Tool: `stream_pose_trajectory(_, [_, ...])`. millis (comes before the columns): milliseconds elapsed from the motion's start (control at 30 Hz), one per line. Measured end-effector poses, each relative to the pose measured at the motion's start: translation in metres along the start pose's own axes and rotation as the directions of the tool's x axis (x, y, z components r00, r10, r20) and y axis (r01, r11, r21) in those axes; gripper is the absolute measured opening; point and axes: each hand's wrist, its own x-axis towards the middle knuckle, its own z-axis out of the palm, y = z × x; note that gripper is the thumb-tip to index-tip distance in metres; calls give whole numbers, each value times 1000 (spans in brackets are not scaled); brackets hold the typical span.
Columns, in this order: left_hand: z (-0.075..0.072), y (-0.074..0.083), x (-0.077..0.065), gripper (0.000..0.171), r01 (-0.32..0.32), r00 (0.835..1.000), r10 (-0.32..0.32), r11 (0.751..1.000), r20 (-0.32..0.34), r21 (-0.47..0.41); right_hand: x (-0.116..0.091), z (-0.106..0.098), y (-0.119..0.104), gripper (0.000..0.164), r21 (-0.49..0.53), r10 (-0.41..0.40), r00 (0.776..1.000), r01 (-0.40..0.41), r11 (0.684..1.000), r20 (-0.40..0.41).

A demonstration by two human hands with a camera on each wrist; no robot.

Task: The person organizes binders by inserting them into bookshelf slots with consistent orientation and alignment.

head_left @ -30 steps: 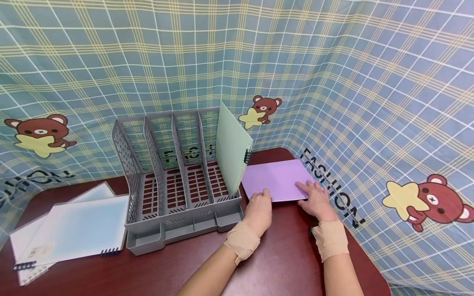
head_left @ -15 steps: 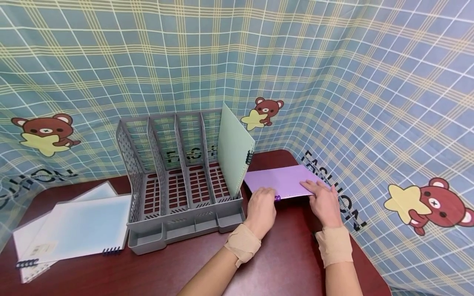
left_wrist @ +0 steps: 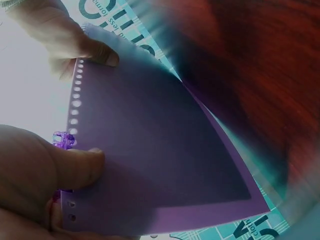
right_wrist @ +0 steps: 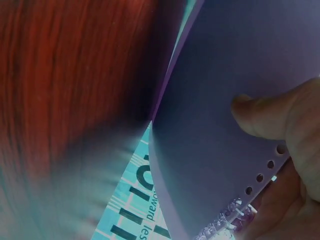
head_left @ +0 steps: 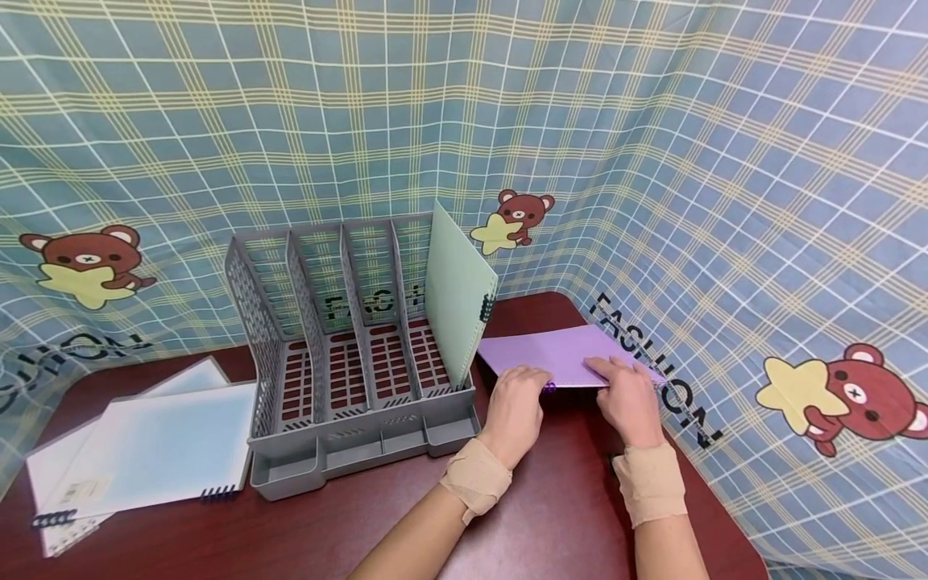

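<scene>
Purple notebook (head_left: 544,354) between the fingers (right_wrist: 280,205)

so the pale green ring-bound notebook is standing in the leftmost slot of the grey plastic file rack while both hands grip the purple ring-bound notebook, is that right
The slot is wrong: the head view shows the pale green notebook in the rightmost slot of the grey rack. The left hand and right hand do both grip the purple notebook.
</scene>
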Motion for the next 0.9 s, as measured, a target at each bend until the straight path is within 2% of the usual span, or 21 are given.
stream_pose_trajectory(167, [-5,2,1,41,-12,1000,11,1000,15,20,-2,0,0,61,21,-17,999,18,1000,-31])
stream_pose_trajectory(367, [-12,7,3,38,-22,999,22,1000,37,-16,-2,-2,3,63,50,-17,997,21,999,-73])
stream_pose_trajectory(533, [-34,15,5,42,-46,999,47,996,17,-73,1,-12,2,65,53,53,986,-45,998,-159])
stream_pose_trajectory(633, [-53,19,6,51,-50,999,48,990,-15,-134,3,-22,-2,67,52,120,969,-111,992,-215])
stream_pose_trajectory(800, [-88,22,5,52,-20,997,4,974,-71,-226,8,-39,-11,65,67,194,927,-182,981,-320])
stream_pose_trajectory(900, [-109,19,3,52,5,994,-34,961,-100,-276,12,-46,-19,54,100,216,882,-192,976,-418])
